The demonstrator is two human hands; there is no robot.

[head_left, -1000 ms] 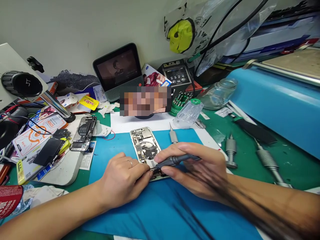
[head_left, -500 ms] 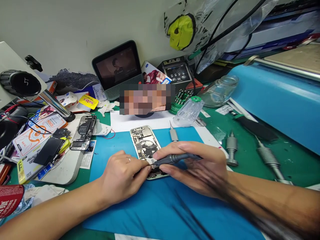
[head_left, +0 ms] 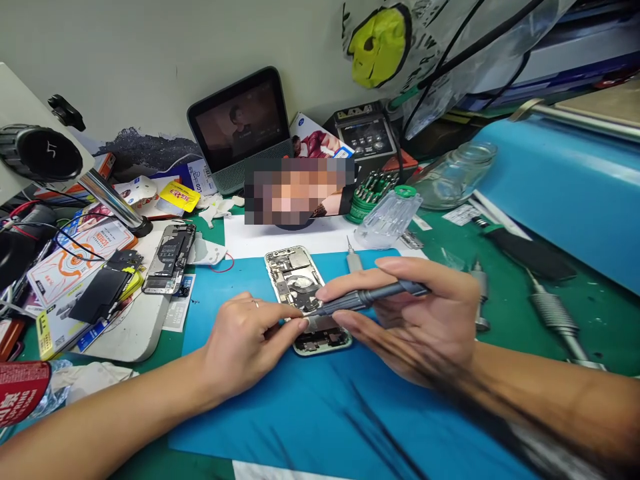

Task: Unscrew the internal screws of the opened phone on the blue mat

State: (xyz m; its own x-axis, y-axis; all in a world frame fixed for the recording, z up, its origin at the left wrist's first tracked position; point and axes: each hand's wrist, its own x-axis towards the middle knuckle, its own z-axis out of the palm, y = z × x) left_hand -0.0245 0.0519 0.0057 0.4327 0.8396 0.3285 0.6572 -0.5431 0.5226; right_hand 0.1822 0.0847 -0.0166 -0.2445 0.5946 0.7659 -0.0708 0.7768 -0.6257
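An opened phone, its inner parts bare, lies tilted on the blue mat. Over its left edge, my left hand has thumb and forefinger pinched close together by the tool's tip; whatever is between them is too small to make out. My right hand grips a slim dark grey tool with a ridged grip, its tip pointing left at the phone's lower half. Part of the phone is hidden by the fingers and tool. A small grey screwdriver stands just beyond my right fingers.
Left, a second opened phone lies on the white microscope base. A green bit holder, clear container and glass jar stand behind. More screwdrivers lie right. A screen leans against the wall.
The view has shifted slightly. My right hand and the tool have drawn a little up and right; the tip now sits just above my left fingertips. The left hand stays pinched at the phone.
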